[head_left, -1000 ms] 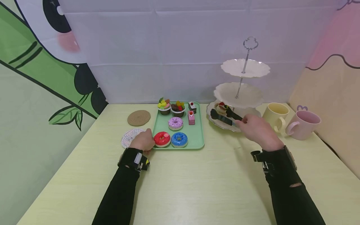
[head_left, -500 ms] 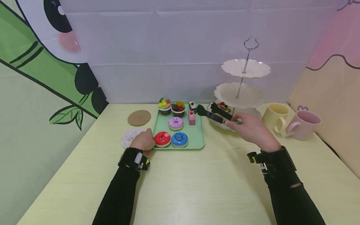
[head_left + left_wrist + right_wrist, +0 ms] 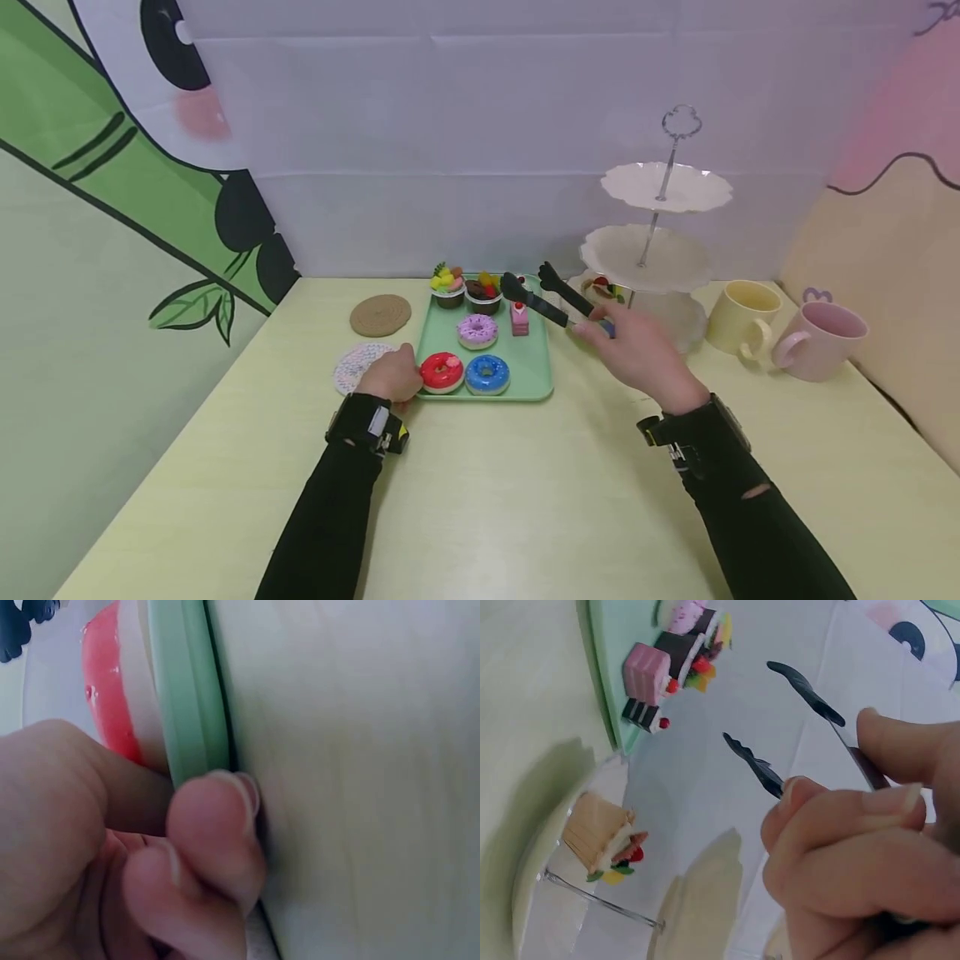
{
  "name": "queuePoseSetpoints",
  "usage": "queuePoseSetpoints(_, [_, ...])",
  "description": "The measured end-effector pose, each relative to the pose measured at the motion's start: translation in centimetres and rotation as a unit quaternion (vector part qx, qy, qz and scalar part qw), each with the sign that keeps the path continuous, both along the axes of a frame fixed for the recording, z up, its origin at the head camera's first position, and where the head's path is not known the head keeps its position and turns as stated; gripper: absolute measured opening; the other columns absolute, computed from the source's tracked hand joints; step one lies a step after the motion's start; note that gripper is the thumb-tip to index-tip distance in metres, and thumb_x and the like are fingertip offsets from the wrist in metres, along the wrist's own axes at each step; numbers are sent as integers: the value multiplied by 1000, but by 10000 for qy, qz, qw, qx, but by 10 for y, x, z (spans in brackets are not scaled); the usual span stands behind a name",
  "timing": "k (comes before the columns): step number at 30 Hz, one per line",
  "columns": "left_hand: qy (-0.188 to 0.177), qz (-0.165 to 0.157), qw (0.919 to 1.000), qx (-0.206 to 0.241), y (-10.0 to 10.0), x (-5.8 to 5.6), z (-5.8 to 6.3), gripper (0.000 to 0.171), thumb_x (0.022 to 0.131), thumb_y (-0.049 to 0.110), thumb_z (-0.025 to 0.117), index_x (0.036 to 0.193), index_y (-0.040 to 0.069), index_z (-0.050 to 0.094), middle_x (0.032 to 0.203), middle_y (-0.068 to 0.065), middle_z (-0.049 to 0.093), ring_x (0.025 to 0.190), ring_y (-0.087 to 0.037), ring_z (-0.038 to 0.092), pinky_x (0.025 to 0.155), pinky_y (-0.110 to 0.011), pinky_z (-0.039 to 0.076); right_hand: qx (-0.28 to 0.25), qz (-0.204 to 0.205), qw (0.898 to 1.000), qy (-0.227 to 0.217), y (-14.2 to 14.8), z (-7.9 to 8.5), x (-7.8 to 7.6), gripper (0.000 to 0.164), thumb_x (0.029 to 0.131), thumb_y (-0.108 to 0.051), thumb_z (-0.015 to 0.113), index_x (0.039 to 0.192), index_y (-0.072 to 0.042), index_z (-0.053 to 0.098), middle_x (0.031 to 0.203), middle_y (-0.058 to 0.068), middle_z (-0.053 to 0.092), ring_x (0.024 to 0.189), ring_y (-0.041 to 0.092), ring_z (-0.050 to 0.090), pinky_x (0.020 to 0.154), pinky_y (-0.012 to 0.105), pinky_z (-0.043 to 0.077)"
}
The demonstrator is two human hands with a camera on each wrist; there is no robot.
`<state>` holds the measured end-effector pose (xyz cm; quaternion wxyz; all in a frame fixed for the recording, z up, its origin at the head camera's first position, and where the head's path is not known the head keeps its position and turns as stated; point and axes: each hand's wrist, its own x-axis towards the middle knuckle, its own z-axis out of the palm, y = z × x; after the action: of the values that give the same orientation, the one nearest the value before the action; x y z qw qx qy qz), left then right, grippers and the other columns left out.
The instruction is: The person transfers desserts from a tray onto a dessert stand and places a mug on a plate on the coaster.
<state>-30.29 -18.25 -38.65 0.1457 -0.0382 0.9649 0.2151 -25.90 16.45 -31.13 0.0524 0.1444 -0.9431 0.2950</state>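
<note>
My left hand (image 3: 390,375) grips the front left corner of a green tray (image 3: 531,375), thumb above the rim and fingers curled against its outer side. On the tray lie a red donut (image 3: 431,379), a blue donut (image 3: 476,382), a purple donut (image 3: 467,333), two cupcakes (image 3: 447,287) and two small cake slices (image 3: 646,671). My right hand (image 3: 637,354) holds black-tipped tongs (image 3: 545,308) over the tray's back right side, their tips spread with nothing between. A fruit-topped cake piece (image 3: 592,829) sits on the stand's bottom plate, partly hidden behind the right hand in the head view.
A white three-tier stand (image 3: 630,179) rises at the back right, near the right hand. Beside it are a yellow mug (image 3: 731,325) and a pink mug (image 3: 821,342). A woven coaster (image 3: 380,315) and a speckled coaster (image 3: 356,362) lie left of the tray.
My right hand has moved left with the tongs, from the cake piece on the bottom plate to over the tray, and the tongs have spread. The left hand stays at the tray corner.
</note>
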Motion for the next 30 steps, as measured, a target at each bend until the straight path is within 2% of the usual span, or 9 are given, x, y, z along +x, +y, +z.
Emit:
queuePoseSetpoints(4, [27, 24, 10000, -11, 2, -1, -1, 38, 99, 10, 57, 131, -5, 42, 78, -17, 61, 49, -22, 57, 45, -28, 43, 40, -12, 10000, 76, -9, -11, -9, 47, 103, -40, 58, 129, -1, 57, 106, 17, 68, 86, 31, 59, 77, 44, 47])
queuePoseSetpoints(7, [16, 49, 10000, 0, 2, -1, -2, 38, 99, 9, 56, 131, -5, 41, 78, -17, 62, 49, -22, 58, 45, -28, 43, 127, 29, 9999, 30, -18, -18, -18, 47, 102, -40, 59, 128, -1, 57, 102, 16, 69, 85, 30, 60, 75, 43, 48])
queuePoseSetpoints(12, [11, 66, 10000, -4, 1, -2, -3, 38, 99, 9, 57, 131, -4, 41, 78, -17, 62, 49, -22, 58, 45, -28, 43, 265, -4, 9996, -30, -35, -25, -31, 49, 102, -40, 60, 131, -1, 57, 114, 18, 69, 95, 33, 63, 83, 46, 51])
queuePoseSetpoints(14, [15, 56, 10000, -22, 1, -2, -3, 38, 99, 9, 57, 131, -4, 41, 77, -16, 62, 49, -22, 57, 45, -28, 44, 342, -17, 9994, -45, -41, -26, -34, 49, 102, -39, 60, 133, 0, 56, 115, 20, 69, 95, 33, 64, 83, 46, 52])
queuePoseSetpoints(19, [29, 18, 10000, -62, 1, -2, -3, 39, 99, 10, 55, 132, -5, 41, 73, -15, 62, 48, -21, 57, 45, -28, 44, 438, -16, 9990, -115, -53, -28, -40, 51, 103, -40, 59, 135, 0, 54, 103, 19, 70, 85, 30, 64, 74, 41, 53])
queuePoseSetpoints(25, [32, -4, 10000, -49, 0, -1, -1, 38, 99, 9, 55, 131, -5, 41, 74, -16, 62, 48, -21, 57, 46, -28, 44, 495, -158, 9982, -305, -67, -32, -51, 60, 100, -48, 61, 134, 0, 53, 114, 22, 69, 90, 31, 66, 77, 41, 54])
queuePoseSetpoints(30, [-6, 31, 10000, -15, 1, -2, 0, 38, 100, 9, 54, 133, -5, 41, 75, -16, 62, 48, -21, 57, 45, -28, 44, 719, -259, 9961, -437, -76, -37, -60, 59, 100, -47, 61, 135, 0, 52, 116, 22, 68, 94, 33, 66, 81, 42, 55])
